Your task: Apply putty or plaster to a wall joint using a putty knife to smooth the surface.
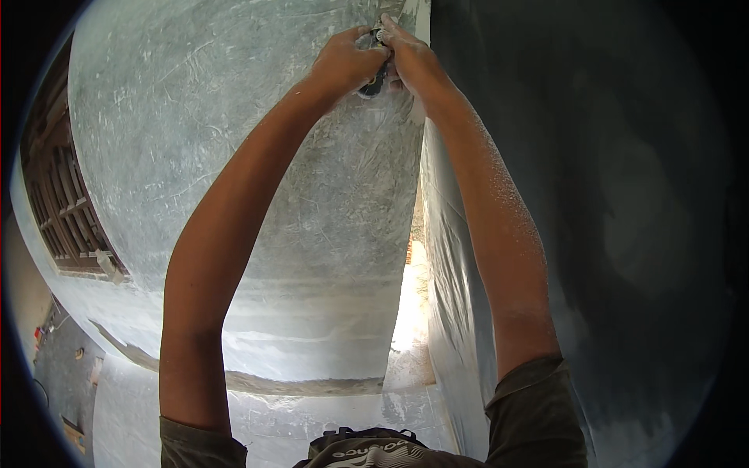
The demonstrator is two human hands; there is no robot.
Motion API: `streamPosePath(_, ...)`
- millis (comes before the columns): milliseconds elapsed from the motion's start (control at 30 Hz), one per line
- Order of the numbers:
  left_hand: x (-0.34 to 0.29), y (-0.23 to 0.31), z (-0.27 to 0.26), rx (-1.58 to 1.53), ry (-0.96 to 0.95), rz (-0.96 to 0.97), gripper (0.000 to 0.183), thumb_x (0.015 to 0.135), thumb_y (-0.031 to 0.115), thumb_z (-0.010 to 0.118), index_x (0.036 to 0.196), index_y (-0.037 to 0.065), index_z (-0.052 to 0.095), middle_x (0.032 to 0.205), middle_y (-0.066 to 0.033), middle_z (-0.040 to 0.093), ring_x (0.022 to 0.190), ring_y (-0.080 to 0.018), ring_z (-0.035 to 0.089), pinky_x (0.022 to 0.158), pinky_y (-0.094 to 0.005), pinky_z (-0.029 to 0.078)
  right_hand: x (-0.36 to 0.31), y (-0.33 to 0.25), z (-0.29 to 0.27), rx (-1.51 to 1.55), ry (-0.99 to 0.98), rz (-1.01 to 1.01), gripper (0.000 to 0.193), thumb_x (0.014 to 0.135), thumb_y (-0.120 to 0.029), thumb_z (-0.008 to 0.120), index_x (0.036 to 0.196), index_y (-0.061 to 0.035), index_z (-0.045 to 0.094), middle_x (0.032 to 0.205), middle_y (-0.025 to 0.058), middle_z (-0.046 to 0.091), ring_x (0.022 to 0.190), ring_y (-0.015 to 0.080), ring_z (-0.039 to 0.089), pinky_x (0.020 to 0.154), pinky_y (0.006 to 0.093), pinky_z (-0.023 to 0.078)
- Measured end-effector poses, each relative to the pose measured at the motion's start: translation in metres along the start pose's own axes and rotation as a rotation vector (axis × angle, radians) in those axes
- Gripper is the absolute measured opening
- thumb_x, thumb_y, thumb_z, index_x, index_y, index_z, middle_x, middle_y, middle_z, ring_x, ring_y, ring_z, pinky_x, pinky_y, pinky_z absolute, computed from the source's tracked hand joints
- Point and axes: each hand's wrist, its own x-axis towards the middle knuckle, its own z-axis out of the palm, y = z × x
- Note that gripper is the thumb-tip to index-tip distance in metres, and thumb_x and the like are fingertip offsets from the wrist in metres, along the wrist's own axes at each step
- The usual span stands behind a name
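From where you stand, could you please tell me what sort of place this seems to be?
Probably a building under construction or renovation: there is a patchy, scuffed grey wall, a creased, plastic-looking sheet hanging beside it, and a barred wooden window at the left.

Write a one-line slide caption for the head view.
Left hand and right hand together hold a dark tool at a grey wall, a shiny sheet hanging alongside.

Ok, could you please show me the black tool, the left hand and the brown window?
Black tool [374,83]: head view, on its lower body.
Left hand [346,62]: head view, on its back.
Brown window [73,207]: head view, among its bars.
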Motion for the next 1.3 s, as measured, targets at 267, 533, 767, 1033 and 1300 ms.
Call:
streamPosePath(267, 0.006, 0.011, 0.007, 0.793, 0.236, 0.219, 0.045, 0.096, 0.029, 0.056, 0.135, 0.006, 0.060, 0.106, -0.0245, 0.071, 0.095, -0.0430, 0.069, 0.086, -0.0516, 0.054, -0.007, 0.058, -0.007, -0.598, 0.598, -0.621, 0.059, 0.097, -0.028, 0.055, 0.151, -0.0070, 0.043, 0.123, 0.0238, 0.057, 0.105, 0.0410, 0.059, 0.093, 0.0470, 0.049)
streamPosePath(533, -0.024, 0.009, 0.001, 0.972, 0.208, 0.177, 0.044, 0.098, 0.031, 0.056, 0.138, 0.012, 0.058, 0.096, -0.0238, 0.072, 0.087, -0.0432, 0.070, 0.080, -0.0544, 0.055, -0.005, 0.100, 0.016, -0.528, 0.569, -0.313, 0.066, 0.103, -0.026, 0.050, 0.159, -0.0087, 0.019, 0.116, 0.0266, 0.059, 0.101, 0.0426, 0.064, 0.085, 0.0514, 0.052)
streamPosePath(767, -0.024, 0.014, 0.017, 0.971, 0.193, 0.155, 0.044, 0.100, 0.030, 0.051, 0.140, 0.010, 0.056, 0.094, -0.0259, 0.071, 0.086, -0.0451, 0.070, 0.078, -0.0551, 0.055, -0.010, 0.096, 0.018, -0.618, 0.622, -0.311, 0.067, 0.103, -0.027, 0.049, 0.160, -0.0092, 0.018, 0.110, 0.0240, 0.063, 0.093, 0.0420, 0.067, 0.079, 0.0510, 0.055)
streamPosePath(1033, -0.030, 0.017, 0.029, 0.948, 0.178, 0.127, 0.044, 0.100, 0.027, 0.050, 0.138, 0.005, 0.056, 0.099, -0.0261, 0.071, 0.092, -0.0442, 0.070, 0.082, -0.0548, 0.055, -0.013, 0.106, 0.013, -0.634, 0.623, -0.375, 0.068, 0.101, -0.024, 0.051, 0.159, -0.0078, 0.020, 0.111, 0.0265, 0.066, 0.097, 0.0432, 0.066, 0.085, 0.0515, 0.053)
streamPosePath(1300, -0.022, 0.015, 0.035, 0.956, 0.202, 0.152, 0.047, 0.100, 0.027, 0.051, 0.140, 0.003, 0.053, 0.099, -0.0258, 0.071, 0.091, -0.0440, 0.071, 0.082, -0.0548, 0.055, -0.013, 0.102, 0.016, -0.637, 0.616, -0.389, 0.068, 0.100, -0.023, 0.052, 0.158, -0.0053, 0.021, 0.117, 0.0292, 0.066, 0.102, 0.0449, 0.066, 0.088, 0.0513, 0.053)
